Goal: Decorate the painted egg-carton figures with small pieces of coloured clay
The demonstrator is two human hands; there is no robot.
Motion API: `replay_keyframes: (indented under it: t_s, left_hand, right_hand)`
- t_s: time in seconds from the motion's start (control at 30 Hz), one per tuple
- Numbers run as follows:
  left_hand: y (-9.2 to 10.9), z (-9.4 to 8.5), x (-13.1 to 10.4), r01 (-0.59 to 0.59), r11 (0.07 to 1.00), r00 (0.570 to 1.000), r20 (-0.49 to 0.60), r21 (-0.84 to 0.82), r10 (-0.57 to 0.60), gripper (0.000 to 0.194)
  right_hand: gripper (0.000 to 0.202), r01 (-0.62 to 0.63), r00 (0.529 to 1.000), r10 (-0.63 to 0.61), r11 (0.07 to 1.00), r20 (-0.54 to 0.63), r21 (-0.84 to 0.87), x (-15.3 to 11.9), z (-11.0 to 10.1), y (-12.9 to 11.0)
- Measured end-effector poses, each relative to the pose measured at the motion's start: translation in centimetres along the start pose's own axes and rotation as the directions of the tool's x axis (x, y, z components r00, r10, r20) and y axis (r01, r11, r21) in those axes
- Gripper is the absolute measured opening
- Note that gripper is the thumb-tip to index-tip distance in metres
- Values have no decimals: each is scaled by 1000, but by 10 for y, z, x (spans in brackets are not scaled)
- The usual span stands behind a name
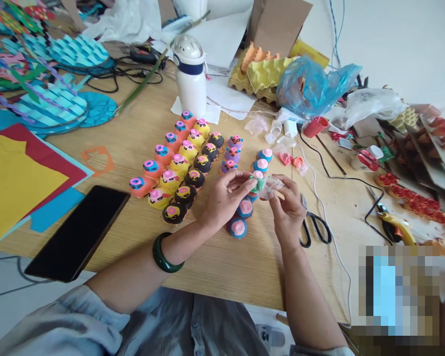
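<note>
My left hand [228, 198], with a dark green bangle on its wrist, is closed in a pinch at a small lump of green clay [258, 185]. My right hand [287, 210] grips the clear plastic wrapper [272, 185] around that lump. Both hands are raised over a row of blue egg-carton cups topped with pink [245, 207], partly hiding it. Left of them stand a short row of purple cups [232, 154] and longer rows of black cups [195, 178], yellow cups [179, 162] and orange cups [163, 154], with small coloured shapes on top.
Black-handled scissors [315, 227] lie beside my right wrist. A phone [77, 232] rests at the table's front left, near coloured paper sheets [29, 173]. Behind the rows are a white bottle [191, 84], egg cartons [269, 74] and a blue plastic bag [311, 86]. Yellow-handled pliers [395, 225] and cables lie right.
</note>
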State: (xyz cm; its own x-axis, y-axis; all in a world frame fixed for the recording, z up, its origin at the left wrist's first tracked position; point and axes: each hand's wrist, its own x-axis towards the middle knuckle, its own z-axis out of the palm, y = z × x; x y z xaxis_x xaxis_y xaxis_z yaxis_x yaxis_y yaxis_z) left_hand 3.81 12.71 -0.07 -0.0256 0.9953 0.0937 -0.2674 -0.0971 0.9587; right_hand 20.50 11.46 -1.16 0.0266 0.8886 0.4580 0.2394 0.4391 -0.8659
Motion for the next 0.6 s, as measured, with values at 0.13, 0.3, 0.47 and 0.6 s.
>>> replay_keyframes:
  t_s: [0.13, 0.3, 0.47, 0.6]
  left_hand:
    - [-2, 0, -2, -33, 999, 999, 17, 42, 33, 24]
    - [-7, 0, -3, -114, 991, 993, 8, 67, 114, 23]
    - [-7, 0, -2, -119, 986, 993, -10, 119, 122, 24]
    - [-6, 0, -3, -136, 982, 990, -10, 134, 139, 21]
  right_hand:
    - [13, -125, 992, 122, 974, 25, 187, -1, 3, 3]
    - [16, -243, 967, 255, 941, -21, 234, -2, 5, 12]
    - [17, -279, 960, 273, 912, 62, 301, -5, 2, 18]
    - [20, -215, 976, 203, 944, 73, 249, -4, 1, 12]
